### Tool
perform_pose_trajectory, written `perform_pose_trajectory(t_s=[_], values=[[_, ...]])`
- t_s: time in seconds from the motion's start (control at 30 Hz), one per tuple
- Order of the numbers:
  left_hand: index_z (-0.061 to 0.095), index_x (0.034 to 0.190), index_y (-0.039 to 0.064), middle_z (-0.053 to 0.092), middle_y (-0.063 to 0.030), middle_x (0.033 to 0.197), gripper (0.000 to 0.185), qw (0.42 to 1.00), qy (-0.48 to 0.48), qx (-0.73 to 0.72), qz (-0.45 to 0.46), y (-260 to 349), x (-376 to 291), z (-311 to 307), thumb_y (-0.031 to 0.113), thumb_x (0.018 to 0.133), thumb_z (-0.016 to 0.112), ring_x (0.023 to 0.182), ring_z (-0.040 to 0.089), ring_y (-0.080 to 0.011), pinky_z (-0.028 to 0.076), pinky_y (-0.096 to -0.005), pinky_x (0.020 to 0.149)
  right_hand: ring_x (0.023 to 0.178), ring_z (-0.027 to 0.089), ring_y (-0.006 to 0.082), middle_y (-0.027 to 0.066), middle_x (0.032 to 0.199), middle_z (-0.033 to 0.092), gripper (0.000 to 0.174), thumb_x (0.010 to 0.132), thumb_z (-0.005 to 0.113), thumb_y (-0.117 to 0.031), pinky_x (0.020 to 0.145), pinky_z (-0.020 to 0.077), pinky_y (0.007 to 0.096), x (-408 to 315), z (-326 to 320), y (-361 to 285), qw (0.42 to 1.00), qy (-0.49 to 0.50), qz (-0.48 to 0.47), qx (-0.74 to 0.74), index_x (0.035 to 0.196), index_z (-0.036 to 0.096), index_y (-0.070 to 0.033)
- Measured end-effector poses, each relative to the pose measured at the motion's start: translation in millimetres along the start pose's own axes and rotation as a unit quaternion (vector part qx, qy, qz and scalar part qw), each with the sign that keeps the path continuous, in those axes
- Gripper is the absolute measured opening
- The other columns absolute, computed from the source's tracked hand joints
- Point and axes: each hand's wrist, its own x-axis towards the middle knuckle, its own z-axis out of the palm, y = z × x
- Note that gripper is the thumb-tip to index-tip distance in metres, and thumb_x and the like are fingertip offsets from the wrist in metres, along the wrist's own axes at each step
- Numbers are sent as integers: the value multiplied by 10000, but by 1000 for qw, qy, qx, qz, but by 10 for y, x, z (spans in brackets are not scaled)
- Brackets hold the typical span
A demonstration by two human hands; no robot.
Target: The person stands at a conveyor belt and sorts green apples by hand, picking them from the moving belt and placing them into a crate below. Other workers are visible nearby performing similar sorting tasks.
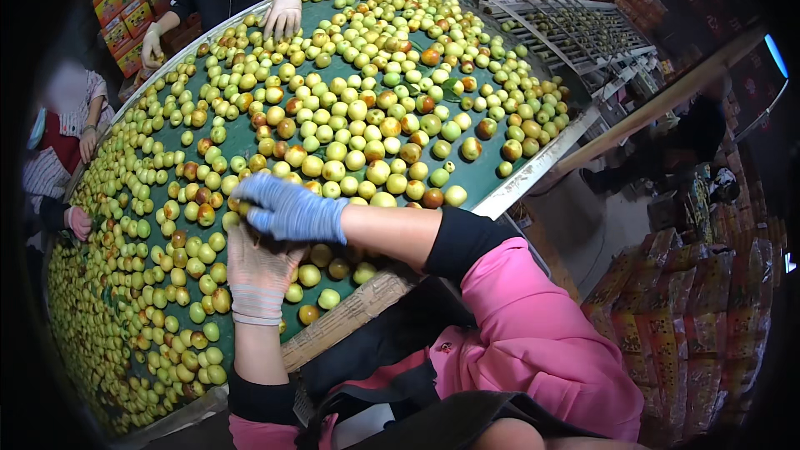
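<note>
Green-yellow jujubes, some with red-brown patches, are spread over a green-surfaced sorting table. My right hand, in a blue knit glove, reaches in from the right and crosses above the fingers of my left. Its fingers curl around a jujube, slightly blurred. My left hand, in a pale striped glove, is low over the table near its front edge. Its fingertips are mostly hidden under the right hand, so whether they hold anything is unclear. Several jujubes lie just right of the left hand.
Cardboard covers the near table edge. Across the table, a person's gloved hands are at the fruit; other people's hands rest at the left. A roller conveyor stands at back right. Stacked printed cartons stand right.
</note>
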Motion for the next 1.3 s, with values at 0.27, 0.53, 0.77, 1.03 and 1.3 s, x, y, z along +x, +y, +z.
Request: perform_pose_trajectory(t_s=[0.27, 0.53, 0.77, 1.03, 1.3], values=[[635, 1168, 122, 654, -111, 1180, 263, 987, 100, -111, 52, 297, -179, -267, 309, 994, 569, 810, 689, -194, 585, -259, 539, 1151, 545, 343, 165, 1185, 597, 401, 885, 575, -263, 1005, 409, 470, -855, -418, -593, 974, -109, -85, -177, 1210, 571, -29], [615, 1163, 80, 656, -87, 1055, 254, 987, 37, 153, 19, 315, -397, -75, 229, 958, 598, 744, 653, -120, 464, -191, 461, 1351, 420, 379, 178, 1439, 491, 575, 897, 596, -424, 1138, 316, 464, -744, -1943, 560, 871, -233, 80, -424, 1360, 541, -89], [584, 1223, 21, 635, -102, 1067, 415, 681, -431, 553, -209, 228, -501, -159, 189, 857, 685, 752, 630, -110, 535, -260, 620, 1253, 510, 405, 217, 1370, 538, 444, 919, 559, -249, 1077, 384, 478, -278, -1784, 738, 852, -38, 51, -519, 1307, 555, -31], [592, 1210, 79, 641, -45, 878, 388, 650, -407, 599, -231, 412, -603, -80, 241, 868, 677, 687, 614, -106, 510, -277, 603, 1280, 489, 339, 169, 1380, 511, 586, 807, 671, -373, 1107, 342, 471, -243, 149, -259, 871, -406, -203, -187, 1305, 559, -87], [619, 1182, 128, 630, -38, 792, 341, 659, -386, 606, -222, 361, -639, -194, 252, 867, 658, 663, 594, -112, 484, -283, 574, 1365, 421, 335, 173, 1465, 464, 554, 931, 559, -370, 1129, 333, 444, 498, -1011, 786, 801, -245, 273, -474, 1395, 491, -75]])
